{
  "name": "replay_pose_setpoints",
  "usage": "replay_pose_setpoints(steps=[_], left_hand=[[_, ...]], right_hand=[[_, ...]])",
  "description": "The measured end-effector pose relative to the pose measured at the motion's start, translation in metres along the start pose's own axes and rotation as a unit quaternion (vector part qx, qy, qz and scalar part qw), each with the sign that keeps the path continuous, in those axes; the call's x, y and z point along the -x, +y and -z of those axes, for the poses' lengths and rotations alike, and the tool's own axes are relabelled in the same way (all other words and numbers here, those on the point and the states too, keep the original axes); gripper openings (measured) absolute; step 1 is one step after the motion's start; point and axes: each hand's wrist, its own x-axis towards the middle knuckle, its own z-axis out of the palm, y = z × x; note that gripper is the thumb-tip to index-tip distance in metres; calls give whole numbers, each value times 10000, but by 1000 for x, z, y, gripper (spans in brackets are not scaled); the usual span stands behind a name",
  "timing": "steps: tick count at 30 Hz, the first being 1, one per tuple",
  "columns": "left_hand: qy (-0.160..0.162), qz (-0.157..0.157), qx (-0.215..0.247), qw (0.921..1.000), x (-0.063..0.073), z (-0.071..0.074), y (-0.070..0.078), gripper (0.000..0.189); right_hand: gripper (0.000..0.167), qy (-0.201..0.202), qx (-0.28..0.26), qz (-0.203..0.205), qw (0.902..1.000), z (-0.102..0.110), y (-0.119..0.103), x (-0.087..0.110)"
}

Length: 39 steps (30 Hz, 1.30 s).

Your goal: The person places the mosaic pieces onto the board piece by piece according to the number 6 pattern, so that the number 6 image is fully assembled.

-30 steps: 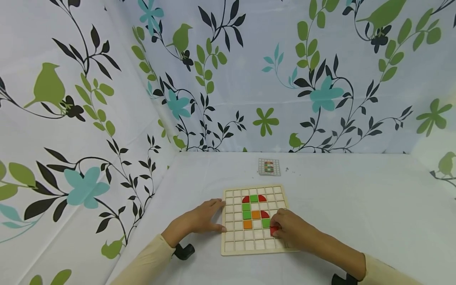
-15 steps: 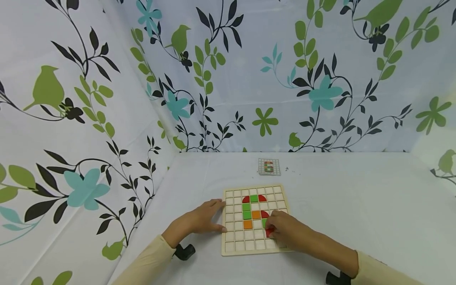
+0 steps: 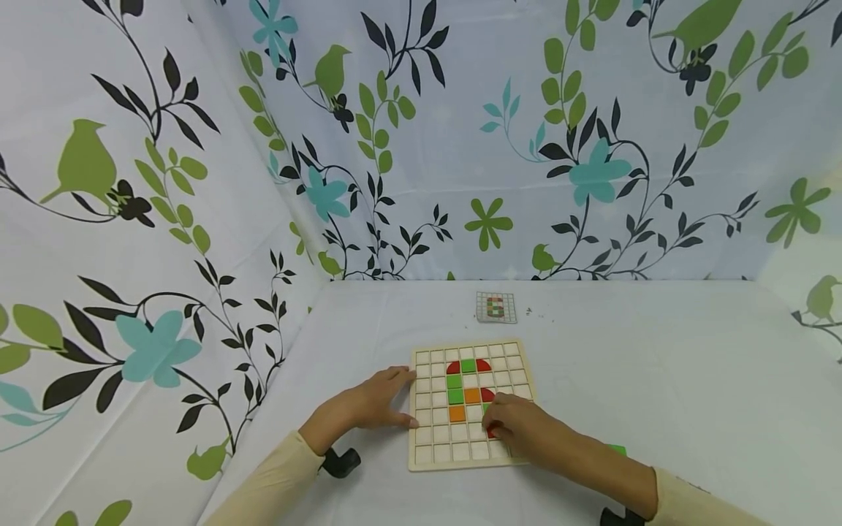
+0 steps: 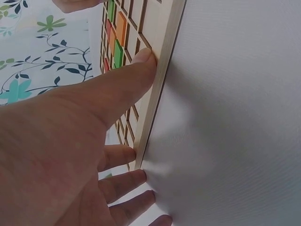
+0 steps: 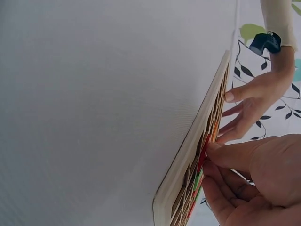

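Observation:
A pale wooden grid board lies on the white table. Along its left edge rests my left hand, thumb and fingers extended; the left wrist view shows the thumb on the rim and fingertips by the side. My right hand pinches a red tile between thumb and fingers, low on the board's right half. The tile is tilted in the right wrist view and partly covered by the fingers. Nearby cells hold an orange square tile, a rounded red tile, and several green, orange and red tiles.
Behind the board lies a small card with a coloured grid pattern. A green piece shows partly behind the right forearm. A patterned curtain hangs at the back and left.
My right hand has moved left across the board with the red tile, now below the green tile's column. A green piece has come into sight behind the right forearm. The left hand stays put.

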Motion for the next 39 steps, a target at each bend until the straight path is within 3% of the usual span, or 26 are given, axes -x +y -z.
replay_pose_setpoints(steps=[11,16,19,25,33,39], left_hand=[[-5,-21,7,10000,0,-1,-1,95],[1,-20,-11,10000,-1,-3,-2,95],[-3,4,-14,10000,-1,-3,-2,95],[-12,32,-32,10000,0,0,0,95],[-12,44,-46,10000,-1,0,0,95],[-35,78,-23,10000,-1,0,1,96]], right_hand=[[15,223,90,-7,9997,0,4,2],[17,181,-426,-818,9956,19,15,13],[21,251,-737,-1155,9902,34,26,26],[26,680,-1083,-1399,9819,55,48,58],[28,757,-1823,-1764,9643,61,71,103],[34,621,-1871,-2025,9592,60,74,129]])
